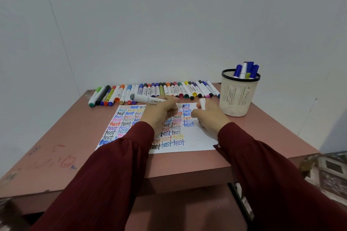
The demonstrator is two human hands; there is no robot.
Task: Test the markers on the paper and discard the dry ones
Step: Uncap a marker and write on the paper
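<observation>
A white paper (197, 137) covered with the word "test" in many colours lies on the table. My left hand (161, 112) grips a white marker (146, 98) with a grey end; its dark tip points right, just above the paper's top edge. My right hand (208, 116) holds the marker's white cap (202, 103) upright between its fingers, over the paper's right part. A row of several capped markers (154, 91) lies along the table's far edge.
A cream mesh bin (238, 99) with a black rim stands at the back right and holds several blue markers (246, 70). The pinkish-brown table (75, 137) has scribbles at its left. A grey wall rises behind it. The floor shows at the lower right.
</observation>
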